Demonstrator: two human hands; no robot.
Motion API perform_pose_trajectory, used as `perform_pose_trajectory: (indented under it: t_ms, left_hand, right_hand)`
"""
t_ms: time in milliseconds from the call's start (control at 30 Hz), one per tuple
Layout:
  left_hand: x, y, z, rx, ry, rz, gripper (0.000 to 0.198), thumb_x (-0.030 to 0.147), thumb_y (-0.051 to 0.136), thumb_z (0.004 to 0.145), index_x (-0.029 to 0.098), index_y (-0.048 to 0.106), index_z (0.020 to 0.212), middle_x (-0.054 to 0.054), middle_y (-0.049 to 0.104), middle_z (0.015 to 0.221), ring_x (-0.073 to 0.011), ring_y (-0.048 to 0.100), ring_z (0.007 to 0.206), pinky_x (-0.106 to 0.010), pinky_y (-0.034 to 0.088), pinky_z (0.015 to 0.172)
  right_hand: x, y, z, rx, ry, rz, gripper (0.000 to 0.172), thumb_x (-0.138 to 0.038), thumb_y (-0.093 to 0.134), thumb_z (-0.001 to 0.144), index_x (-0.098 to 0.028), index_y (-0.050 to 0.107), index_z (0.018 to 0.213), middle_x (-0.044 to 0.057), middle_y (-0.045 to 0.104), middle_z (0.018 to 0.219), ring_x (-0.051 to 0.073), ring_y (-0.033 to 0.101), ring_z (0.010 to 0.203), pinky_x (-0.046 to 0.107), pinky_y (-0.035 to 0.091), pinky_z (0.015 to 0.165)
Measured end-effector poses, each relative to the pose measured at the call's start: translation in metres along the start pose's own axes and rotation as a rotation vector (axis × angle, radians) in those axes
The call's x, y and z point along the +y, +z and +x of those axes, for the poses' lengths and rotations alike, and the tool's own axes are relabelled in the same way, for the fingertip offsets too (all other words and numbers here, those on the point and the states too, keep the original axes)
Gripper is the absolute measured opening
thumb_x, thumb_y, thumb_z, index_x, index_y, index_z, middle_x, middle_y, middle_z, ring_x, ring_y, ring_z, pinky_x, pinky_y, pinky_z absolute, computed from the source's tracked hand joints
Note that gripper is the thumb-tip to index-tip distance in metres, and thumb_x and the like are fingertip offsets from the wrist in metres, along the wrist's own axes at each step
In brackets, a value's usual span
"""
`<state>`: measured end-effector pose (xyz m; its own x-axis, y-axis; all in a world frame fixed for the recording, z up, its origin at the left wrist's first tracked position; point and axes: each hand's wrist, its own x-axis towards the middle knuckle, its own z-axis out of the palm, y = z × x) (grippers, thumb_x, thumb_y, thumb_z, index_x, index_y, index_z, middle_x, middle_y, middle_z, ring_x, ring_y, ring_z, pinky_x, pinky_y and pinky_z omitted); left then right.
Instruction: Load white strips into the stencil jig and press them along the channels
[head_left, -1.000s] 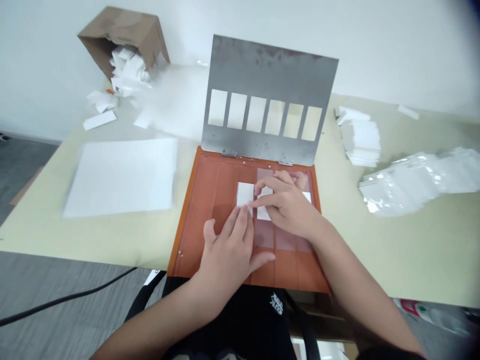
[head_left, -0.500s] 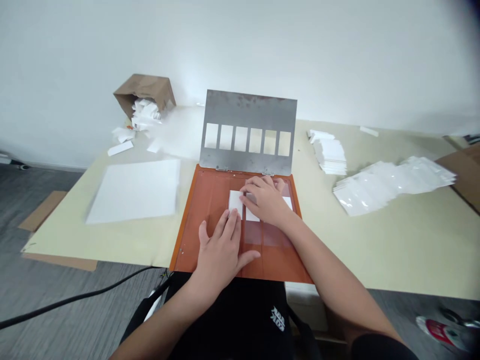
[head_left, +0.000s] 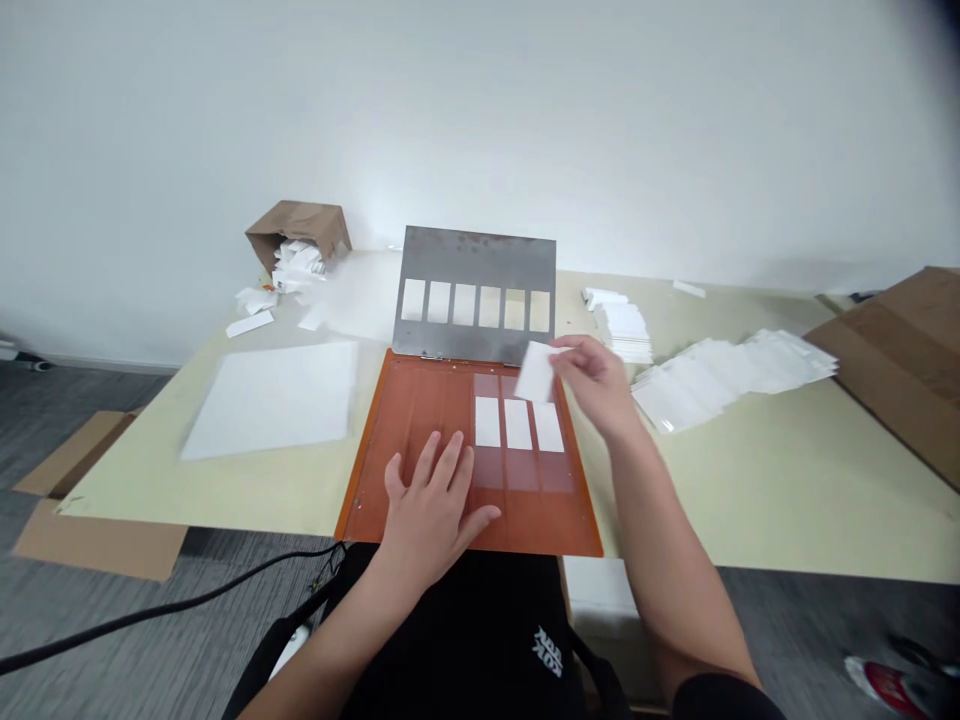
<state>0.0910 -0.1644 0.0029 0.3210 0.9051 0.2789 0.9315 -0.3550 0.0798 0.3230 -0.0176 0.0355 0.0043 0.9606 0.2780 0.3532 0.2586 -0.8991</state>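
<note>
My right hand (head_left: 596, 385) pinches a small white card (head_left: 535, 372) and holds it tilted above the right side of an orange-brown board (head_left: 409, 400). Below it, three white cards (head_left: 518, 425) lie side by side on the board, each on a clear strip of film (head_left: 489, 472). My left hand (head_left: 431, 505) rests flat on the board's lower middle with its fingers spread, left of the cards. Hinged to the board's far edge, a grey metal plate (head_left: 480, 255) with a row of several rectangular windows stands raised.
To the right lie a stack of white cards (head_left: 625, 333) and a fanned row of clear sleeves (head_left: 727, 375), with a cardboard box (head_left: 900, 360) beyond. On the left are a white sheet (head_left: 274, 400) and a tipped paper bag (head_left: 315, 225) spilling white pieces. A black cable (head_left: 187, 605) hangs below the table edge.
My right hand has lifted from the cards on the board and moved right, now holding a white card. My left hand stays on the board, no longer touching the leftmost card.
</note>
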Motion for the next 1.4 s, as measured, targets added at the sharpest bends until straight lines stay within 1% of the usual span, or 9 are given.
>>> perform_pose_trajectory:
  t_ms: [100,200,400,500,567,767,933,1133,1400]
  left_hand:
    - [0.000,0.001,0.000,0.014,0.026,-0.043,0.060,0.056,0.025,0.101,0.019,0.056,0.135,-0.010,0.053,0.146,-0.0319,0.047,0.135,-0.061,0.023,0.108]
    - [0.002,0.000,0.001,0.041,0.048,-0.076,0.054,0.053,0.029,0.101,0.020,0.058,0.132,-0.008,0.059,0.140,-0.0310,0.049,0.133,-0.060,0.019,0.109]
    - [0.006,-0.002,0.005,0.082,0.072,-0.106,0.050,0.051,0.031,0.102,0.020,0.063,0.125,-0.008,0.063,0.135,-0.0304,0.052,0.130,-0.057,0.012,0.111]
    - [0.007,0.000,0.004,0.109,0.069,-0.125,0.046,0.050,0.035,0.101,0.021,0.065,0.121,-0.008,0.066,0.132,-0.0301,0.053,0.129,-0.055,0.011,0.112]
    - [0.006,0.001,0.003,0.127,0.067,-0.144,0.043,0.049,0.039,0.101,0.020,0.065,0.119,-0.007,0.067,0.129,-0.0300,0.054,0.128,-0.054,0.011,0.112]
    - [0.005,0.003,0.003,0.194,0.075,-0.190,0.026,0.035,0.051,0.097,0.022,0.069,0.111,-0.006,0.071,0.121,-0.0285,0.058,0.124,-0.052,0.011,0.113]
    - [0.004,0.000,0.005,0.140,0.102,-0.211,0.023,0.033,0.053,0.096,0.026,0.069,0.111,-0.003,0.072,0.120,-0.0270,0.055,0.127,-0.052,0.010,0.114]
    - [0.004,-0.001,0.002,0.053,0.133,-0.207,0.031,0.039,0.050,0.097,0.028,0.064,0.122,-0.005,0.068,0.126,-0.0280,0.050,0.130,-0.053,0.013,0.113]
    - [0.005,-0.001,0.000,0.063,0.145,-0.256,0.024,0.036,0.053,0.096,0.028,0.066,0.115,-0.002,0.072,0.118,-0.0257,0.052,0.129,-0.052,0.006,0.115]
  right_hand:
    - [0.018,-0.053,-0.007,0.158,0.009,-0.350,0.030,-0.045,0.056,0.084,-0.025,0.070,0.100,0.003,0.069,0.082,0.020,0.061,0.077,0.038,0.042,0.077]
    - [0.038,-0.095,-0.018,0.139,0.098,-0.782,0.030,-0.040,0.050,0.087,-0.030,0.072,0.104,0.004,0.072,0.088,0.023,0.061,0.080,0.050,0.031,0.087]
    - [0.062,-0.120,-0.025,0.123,0.083,-1.107,0.026,-0.036,0.048,0.089,-0.026,0.070,0.099,0.009,0.072,0.088,0.029,0.056,0.094,0.052,0.021,0.084]
    - [0.057,-0.111,-0.023,0.191,0.006,-1.151,0.024,-0.031,0.049,0.090,-0.024,0.070,0.099,0.012,0.072,0.101,0.032,0.055,0.100,0.054,0.020,0.087]
    - [0.046,-0.098,-0.021,0.153,-0.057,-1.075,0.022,-0.032,0.052,0.089,-0.024,0.069,0.100,0.010,0.072,0.102,0.031,0.057,0.099,0.053,0.022,0.088]
    - [-0.004,-0.027,-0.009,-0.356,-0.282,-0.648,0.019,-0.038,0.056,0.092,-0.028,0.070,0.095,0.003,0.073,0.106,0.024,0.064,0.099,0.041,0.029,0.087]
    - [-0.014,0.022,-0.005,-0.507,-0.341,-0.619,0.020,-0.041,0.057,0.093,-0.029,0.071,0.100,0.003,0.071,0.113,0.025,0.060,0.107,0.045,0.027,0.092]
    - [-0.001,0.035,-0.015,-0.509,-0.368,-0.735,0.042,-0.055,0.063,0.085,-0.029,0.068,0.117,0.007,0.066,0.121,0.029,0.055,0.113,0.051,0.027,0.097]
    - [0.004,0.038,-0.019,-0.496,-0.362,-0.782,0.045,-0.059,0.061,0.085,-0.028,0.069,0.117,0.008,0.065,0.118,0.029,0.053,0.109,0.051,0.027,0.095]
